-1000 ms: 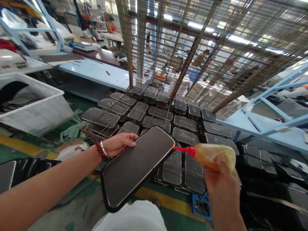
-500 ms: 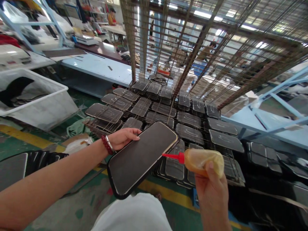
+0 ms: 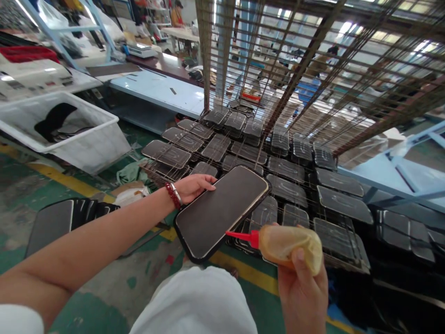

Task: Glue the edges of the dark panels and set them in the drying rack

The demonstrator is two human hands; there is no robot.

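My left hand (image 3: 197,187) grips the upper left edge of a dark rounded panel (image 3: 222,211), thumb on its face and the other fingers partly hidden. The panel is tilted above my lap, with a pale line along part of its rim. In my right hand (image 3: 304,283) is a squeeze bottle (image 3: 290,246) of amber liquid, lying sideways. Its red nozzle (image 3: 243,237) points left, the tip at the panel's lower right edge. Beyond the panel, similar dark panels (image 3: 287,169) lie in rows on a wire rack.
A raised wire grid (image 3: 278,60) slants over the rack. On the left are a white bin (image 3: 90,144) and a stack of dark panels (image 3: 52,222) near the floor. A light-blue table (image 3: 163,90) stands behind. A person (image 3: 176,16) is far back.
The red nozzle tip has moved down along the panel's right edge, towards its lower end. The view has shifted, so the rack and bin appear further right.
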